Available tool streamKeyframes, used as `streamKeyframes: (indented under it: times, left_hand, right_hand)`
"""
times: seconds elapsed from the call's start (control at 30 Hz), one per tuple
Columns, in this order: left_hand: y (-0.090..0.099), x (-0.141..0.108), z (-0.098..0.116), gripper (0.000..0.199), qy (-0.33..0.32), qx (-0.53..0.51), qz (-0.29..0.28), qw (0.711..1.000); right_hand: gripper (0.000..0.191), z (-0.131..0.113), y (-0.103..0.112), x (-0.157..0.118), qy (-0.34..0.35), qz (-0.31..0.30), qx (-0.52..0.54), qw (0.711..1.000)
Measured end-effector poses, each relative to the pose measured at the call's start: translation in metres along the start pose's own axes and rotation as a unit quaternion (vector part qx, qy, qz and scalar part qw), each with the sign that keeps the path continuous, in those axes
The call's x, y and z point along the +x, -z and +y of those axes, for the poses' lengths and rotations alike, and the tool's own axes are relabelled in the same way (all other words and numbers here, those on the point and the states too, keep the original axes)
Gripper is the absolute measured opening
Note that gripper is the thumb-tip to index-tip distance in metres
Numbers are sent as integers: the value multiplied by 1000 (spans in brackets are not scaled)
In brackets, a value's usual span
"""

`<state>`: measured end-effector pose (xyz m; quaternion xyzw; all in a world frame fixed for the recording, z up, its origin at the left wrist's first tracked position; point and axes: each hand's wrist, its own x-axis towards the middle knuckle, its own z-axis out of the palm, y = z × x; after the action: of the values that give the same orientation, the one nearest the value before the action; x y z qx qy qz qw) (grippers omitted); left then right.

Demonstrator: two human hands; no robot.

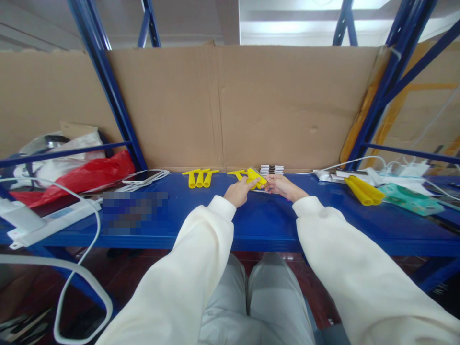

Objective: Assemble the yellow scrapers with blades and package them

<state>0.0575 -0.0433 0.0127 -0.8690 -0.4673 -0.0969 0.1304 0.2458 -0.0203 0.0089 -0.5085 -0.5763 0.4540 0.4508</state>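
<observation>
My left hand [237,191] is closed on a yellow T-shaped tool with a tubular handle [254,176]. My right hand [284,187] is beside the tool's right end, its fingers curled inward; what they pinch is too small to make out. A thin pale edge shows on the table below the tool, between the hands. Just behind my left hand lies another yellow T-shaped tool [236,174]. Three more yellow T-shaped tools [199,178] lie in a row to the left, handles towards me. Behind my right hand sits a stack of white pieces with dark middles [272,170].
A cardboard sheet [223,105] walls off the back of the blue table [194,215]. On the right are yellow tubes [364,190], a green packet [411,200] and cables. At left lie a red bag [82,177], a white power strip [53,221] and a cord [98,225].
</observation>
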Motion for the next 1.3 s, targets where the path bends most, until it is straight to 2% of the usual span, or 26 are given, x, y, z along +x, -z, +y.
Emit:
streamKeyframes:
  times: [0.23, 0.37, 0.63, 1.0, 1.3]
  left_hand:
    - [-2, 1, -2, 68, -20, 13, 32, 999]
    - [-3, 1, -1, 72, -30, 18, 33, 999]
    - [-5, 0, -1, 71, -36, 21, 23, 999]
    - [-6, 0, -1, 72, -40, 18, 17, 999]
    - [-8, 0, 0, 73, -41, 10, 21, 999]
  right_hand:
    - [25, -4, 1, -3, -3, -8, 37, 999]
    - [23, -3, 4, -2, 4, -8, 31, 999]
    - [21, -2, 10, -5, 15, 7, -60, 998]
    - [20, 9, 16, 7, 73, -40, -159, 984]
    - [22, 12, 20, 12, 68, -70, -195, 976]
